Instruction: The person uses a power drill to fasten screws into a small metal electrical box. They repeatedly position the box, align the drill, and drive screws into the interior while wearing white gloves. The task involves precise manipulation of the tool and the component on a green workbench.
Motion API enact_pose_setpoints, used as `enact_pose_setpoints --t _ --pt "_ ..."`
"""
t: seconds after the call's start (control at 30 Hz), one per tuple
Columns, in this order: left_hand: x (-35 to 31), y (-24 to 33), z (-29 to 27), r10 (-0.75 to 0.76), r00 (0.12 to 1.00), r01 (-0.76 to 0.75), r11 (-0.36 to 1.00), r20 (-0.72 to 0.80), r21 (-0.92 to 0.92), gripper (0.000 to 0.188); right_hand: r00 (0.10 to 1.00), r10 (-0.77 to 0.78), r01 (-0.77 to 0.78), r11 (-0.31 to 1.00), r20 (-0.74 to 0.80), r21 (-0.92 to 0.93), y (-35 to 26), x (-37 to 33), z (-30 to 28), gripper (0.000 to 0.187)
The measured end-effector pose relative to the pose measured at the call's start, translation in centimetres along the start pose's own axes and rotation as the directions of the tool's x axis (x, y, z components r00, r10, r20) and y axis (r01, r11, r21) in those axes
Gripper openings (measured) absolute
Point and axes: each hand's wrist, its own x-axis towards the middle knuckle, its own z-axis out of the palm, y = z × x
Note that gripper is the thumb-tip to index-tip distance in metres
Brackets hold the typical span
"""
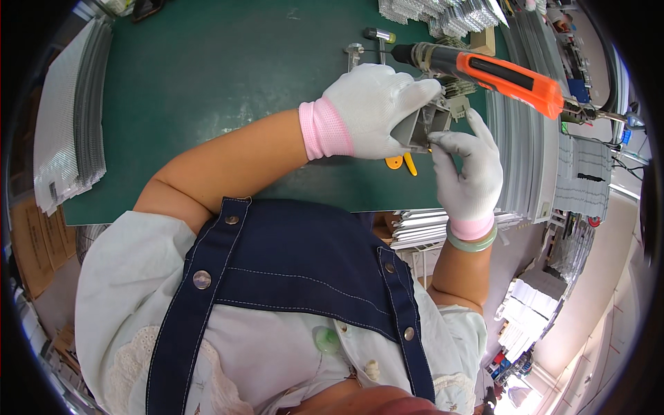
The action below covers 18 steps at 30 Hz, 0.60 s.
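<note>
My left hand [377, 104], in a white glove with a pink cuff, grips a small grey metal bracket [418, 131] with an open, box-like hollow. My right hand [470, 162], gloved alike, has its thumb and a bent finger drawn together at the bracket's near right edge; whatever is between those fingertips is too small to make out. Another finger of that hand points up. An orange and black electric screwdriver [508, 79] lies across the view just beyond both hands, its thin bit pointing left. Yellow-handled scissors [394, 162] show partly under the bracket.
A small hammer [379, 34] lies on the green table mat [207, 62], beside a metal fixture [354, 52]. Stacked silvery panels stand left [72, 111], far right [443, 14] and along the right edge [515, 138]. More white strips [418, 228] rest below the near edge.
</note>
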Motion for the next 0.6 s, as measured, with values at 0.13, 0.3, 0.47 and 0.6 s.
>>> enact_pose_setpoints --t 0.13,0.3,0.47,0.6 --pt "0.1 0.0 0.0 0.005 1.0 -0.005 1.0 -0.014 -0.01 0.078 1.0 -0.023 0.023 1.0 0.014 -0.003 0.0 0.5 -0.2 0.021" --pt "0.0 -0.1 0.0 0.016 1.0 -0.016 1.0 -0.011 0.009 0.078 0.991 -0.076 0.091 0.986 0.109 -0.137 0.1 1.2 -0.1 0.021" --pt "0.0 0.0 -0.3 0.007 1.0 -0.007 1.0 -0.014 -0.004 0.078 0.996 -0.069 0.075 0.993 0.062 -0.091 -0.1 1.2 0.0 0.021" --pt "-0.1 0.0 -0.2 0.003 1.0 -0.004 1.0 -0.029 -0.026 0.077 0.994 0.105 -0.102 0.991 -0.04 0.088 0.0 -0.7 0.5 0.019"
